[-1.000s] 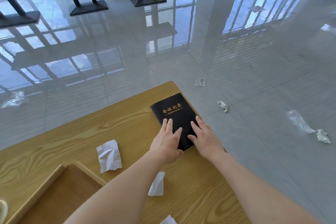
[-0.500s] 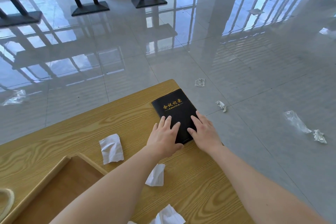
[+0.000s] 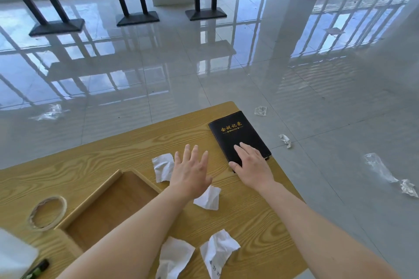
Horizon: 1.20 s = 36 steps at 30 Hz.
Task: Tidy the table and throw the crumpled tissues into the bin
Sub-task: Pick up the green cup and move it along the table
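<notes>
The left hand (image 3: 191, 173) has come off the black rectangular leather-look notebook (image 3: 238, 135), fingers spread wide and holding nothing, over the crumpled white tissues (image 3: 162, 166) at frame centre; the right hand (image 3: 252, 164) stays flat on the notebook. Tissue gathering looks next.

The light wood-grain bench (image 3: 113, 154) carries a black notebook with gold lettering (image 3: 238, 136) under the right hand (image 3: 254, 165) and four crumpled white tissues: one (image 3: 162, 166) just left of the left hand (image 3: 190, 172), one (image 3: 208, 198) beside its wrist, two (image 3: 174, 258) (image 3: 218, 250) nearer the person. Left of that forearm lie a shallow wooden tray (image 3: 108, 206) and a roll of pale tape (image 3: 47, 213).
</notes>
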Motion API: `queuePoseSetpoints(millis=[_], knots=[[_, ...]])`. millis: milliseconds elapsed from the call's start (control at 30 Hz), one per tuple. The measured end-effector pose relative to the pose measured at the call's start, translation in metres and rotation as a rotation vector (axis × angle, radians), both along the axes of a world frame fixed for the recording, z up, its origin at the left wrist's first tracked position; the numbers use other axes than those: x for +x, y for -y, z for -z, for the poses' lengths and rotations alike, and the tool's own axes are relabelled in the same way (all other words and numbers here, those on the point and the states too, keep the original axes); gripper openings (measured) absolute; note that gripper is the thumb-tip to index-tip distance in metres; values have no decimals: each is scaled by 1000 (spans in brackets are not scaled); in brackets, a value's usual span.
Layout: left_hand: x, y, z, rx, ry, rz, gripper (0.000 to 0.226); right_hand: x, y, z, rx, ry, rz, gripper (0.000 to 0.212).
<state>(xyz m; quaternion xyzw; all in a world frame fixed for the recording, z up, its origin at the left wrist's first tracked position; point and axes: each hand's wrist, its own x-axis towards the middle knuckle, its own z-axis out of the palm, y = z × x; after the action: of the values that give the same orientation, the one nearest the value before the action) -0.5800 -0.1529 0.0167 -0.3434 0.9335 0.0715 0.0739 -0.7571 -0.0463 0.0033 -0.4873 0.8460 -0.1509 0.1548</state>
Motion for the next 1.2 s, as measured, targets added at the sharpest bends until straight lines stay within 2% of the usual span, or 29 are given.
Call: queuePoseSetpoints(millis=[500,933,1100,1200], knots=[[166,-33,-38,-36,-73,-288,79,124,10,-38,-84,65,-226,58],[299,-44,-40,-56,-143,-567,77,227,45,-57,-100,82,-425,50],[349,-51,-29,23,-282,-630,68,256,50,-47,-27,48,-371,55],[375,-61,-15,73,-300,-655,63,261,48,-34,48,22,-293,55]])
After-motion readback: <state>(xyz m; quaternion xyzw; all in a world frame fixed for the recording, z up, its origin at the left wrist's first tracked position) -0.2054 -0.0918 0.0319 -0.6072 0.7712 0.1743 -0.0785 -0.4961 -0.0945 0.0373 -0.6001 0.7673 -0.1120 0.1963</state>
